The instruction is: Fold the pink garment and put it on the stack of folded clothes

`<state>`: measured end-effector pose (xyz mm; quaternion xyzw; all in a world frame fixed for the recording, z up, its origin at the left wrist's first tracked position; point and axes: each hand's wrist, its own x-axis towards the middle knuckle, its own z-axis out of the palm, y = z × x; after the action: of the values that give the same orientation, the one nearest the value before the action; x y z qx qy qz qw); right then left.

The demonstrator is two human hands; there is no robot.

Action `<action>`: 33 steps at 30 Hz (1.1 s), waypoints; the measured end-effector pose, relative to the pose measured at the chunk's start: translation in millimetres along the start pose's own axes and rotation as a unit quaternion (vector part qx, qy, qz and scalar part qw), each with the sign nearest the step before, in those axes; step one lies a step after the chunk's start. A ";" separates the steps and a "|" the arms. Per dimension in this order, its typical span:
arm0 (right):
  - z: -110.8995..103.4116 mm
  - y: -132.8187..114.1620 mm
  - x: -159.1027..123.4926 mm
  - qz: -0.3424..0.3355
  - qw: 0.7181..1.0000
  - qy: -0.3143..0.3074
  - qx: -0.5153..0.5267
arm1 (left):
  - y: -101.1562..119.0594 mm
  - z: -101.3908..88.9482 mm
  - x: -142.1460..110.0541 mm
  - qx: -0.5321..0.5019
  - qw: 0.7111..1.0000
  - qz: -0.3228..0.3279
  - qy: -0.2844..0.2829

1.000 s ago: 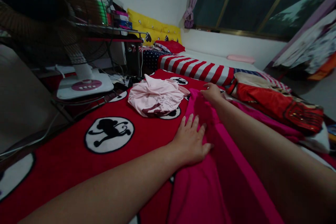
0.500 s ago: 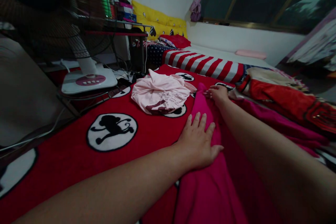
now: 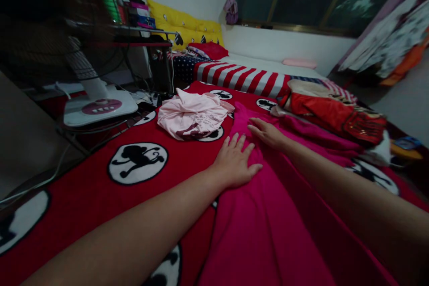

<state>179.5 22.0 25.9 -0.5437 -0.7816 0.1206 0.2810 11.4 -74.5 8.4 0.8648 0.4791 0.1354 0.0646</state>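
A bright pink garment (image 3: 254, 223) lies spread over a red blanket (image 3: 83, 214) with black monkey figures in white circles. Flat on the garment's left edge rests my left hand (image 3: 234, 161), fingers spread. My right hand (image 3: 266, 133) lies on the same cloth a little farther off and to the right, fingers stretched out and holding nothing. Beyond my left hand sits a crumpled pale pink shirt (image 3: 191, 114) with dark lettering, apart from both hands.
A white fan (image 3: 100, 107) stands at the left, beside a cluttered desk (image 3: 147, 44). At the right lie folded red clothes (image 3: 338, 114). A second bed (image 3: 261, 65) with a striped cover is behind, below a window (image 3: 301, 0).
My right hand has gone from gripping the pink cloth's far edge to lying stretched on it. More of the garment is spread toward the right. The camera view has turned right.
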 end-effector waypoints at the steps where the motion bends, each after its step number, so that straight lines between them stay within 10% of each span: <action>1: -5.3 -5.4 -11.4 -0.012 1.000 0.001 0.005 | -0.6 0.4 0.0 0.004 1.000 0.004 0.003; 14: -36.6 -84.2 -235.6 -0.129 0.991 -0.040 0.025 | 2.3 -8.0 -20.4 -0.008 1.000 -0.004 -0.003; 26: -24.6 -106.5 -265.0 -0.177 0.983 -0.045 0.035 | 14.9 -74.3 -199.9 -0.210 0.974 0.070 -0.045; 33: -16.8 -107.9 -266.2 -0.180 0.978 -0.008 0.110 | 36.2 -84.5 -228.9 -0.265 0.963 -0.012 -0.046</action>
<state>171.5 -265.3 10.9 -0.3593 -0.8507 0.1575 0.3498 -99.7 -289.0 58.4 0.8163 0.4333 0.2167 0.3147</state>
